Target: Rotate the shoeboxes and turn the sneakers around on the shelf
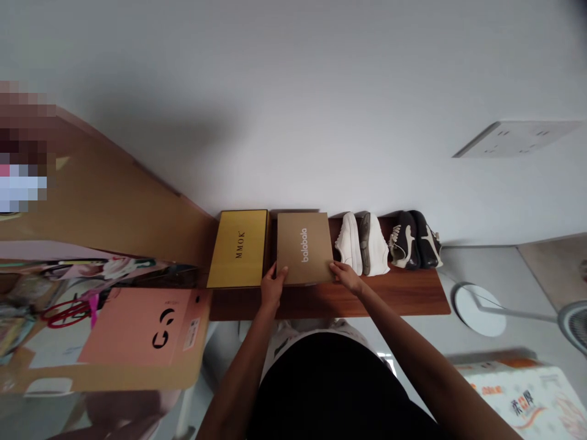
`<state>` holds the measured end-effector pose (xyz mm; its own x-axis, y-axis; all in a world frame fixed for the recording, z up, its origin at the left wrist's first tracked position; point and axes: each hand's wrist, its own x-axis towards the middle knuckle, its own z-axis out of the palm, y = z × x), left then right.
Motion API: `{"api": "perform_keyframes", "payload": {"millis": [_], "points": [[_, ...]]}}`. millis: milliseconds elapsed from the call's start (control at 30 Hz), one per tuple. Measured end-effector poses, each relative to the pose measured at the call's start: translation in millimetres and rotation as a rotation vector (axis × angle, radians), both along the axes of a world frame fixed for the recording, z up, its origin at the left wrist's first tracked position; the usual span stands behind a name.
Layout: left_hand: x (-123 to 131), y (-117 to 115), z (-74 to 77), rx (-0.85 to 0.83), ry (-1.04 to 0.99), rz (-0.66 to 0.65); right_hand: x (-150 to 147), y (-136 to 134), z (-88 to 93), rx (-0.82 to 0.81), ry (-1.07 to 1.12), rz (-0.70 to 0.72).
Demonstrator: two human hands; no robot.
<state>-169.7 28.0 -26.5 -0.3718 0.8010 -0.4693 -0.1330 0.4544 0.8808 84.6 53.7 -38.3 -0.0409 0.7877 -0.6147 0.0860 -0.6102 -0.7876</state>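
A brown shoebox (293, 244) with white lettering sits on the dark wooden bench (389, 296) against the wall. My left hand (273, 285) grips its near left corner, thumb on the lid. At the near right corner, my right hand (347, 276) holds the box's side. To the left lies a yellow box (239, 249) marked MMOK, a narrow gap apart. White sneakers (351, 244) stand on the bench to the right of the brown box, and black shoes (406, 241) with cream trim stand beyond them.
At left, a cluttered table holds a pink box (142, 327) and red-handled scissors (66, 313). A tan panel (110, 201) rises behind it. A round white stand base (479, 310) and a printed white package (523, 397) are on the right. A socket plate (518, 139) is on the wall.
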Motion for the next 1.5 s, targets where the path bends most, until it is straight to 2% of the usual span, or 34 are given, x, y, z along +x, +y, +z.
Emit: {"api": "perform_keyframes", "payload": {"millis": [233, 467, 767, 967, 1100, 1200, 1267, 1333, 1400, 1500], "points": [[-3.7, 7.5, -16.9, 0.010, -0.019, 0.007, -7.4, 7.4, -12.8, 0.007, -0.041, 0.007], [-3.3, 17.0, -22.1, 0.015, -0.043, 0.018, -10.2, 15.2, -19.3, 0.035, -0.069, 0.005], [-3.4, 25.1, -32.5, -0.020, -0.013, 0.026, -12.9, 24.7, -19.4, 0.061, -0.141, 0.041], [-7.2, 37.1, -27.0, -0.031, 0.059, -0.012, -17.2, 29.0, -15.6, 0.163, -0.144, 0.037], [0.1, 40.8, -12.0, -0.062, 0.332, -0.028, -6.9, 22.2, -6.1, 0.224, -0.182, -0.042], [21.3, 36.6, 2.7, 0.079, 0.537, -0.064, 25.5, 9.1, 4.6, 0.262, -0.195, -0.102], [45.7, 30.2, 10.7, 0.198, 0.537, -0.136, 58.6, -3.8, 10.7, 0.291, -0.233, -0.154], [78.0, 22.7, 13.9, 0.231, 0.404, -0.254, 94.6, -18.1, 13.5, 0.300, -0.323, -0.237], [114.2, 16.8, 10.5, 0.175, 0.192, -0.385, 126.1, -30.9, 11.1, 0.274, -0.446, -0.304], [163.2, 16.9, -5.6, 0.045, 0.044, -0.439, 153.8, -40.4, -0.9, 0.203, -0.645, -0.248]]}}
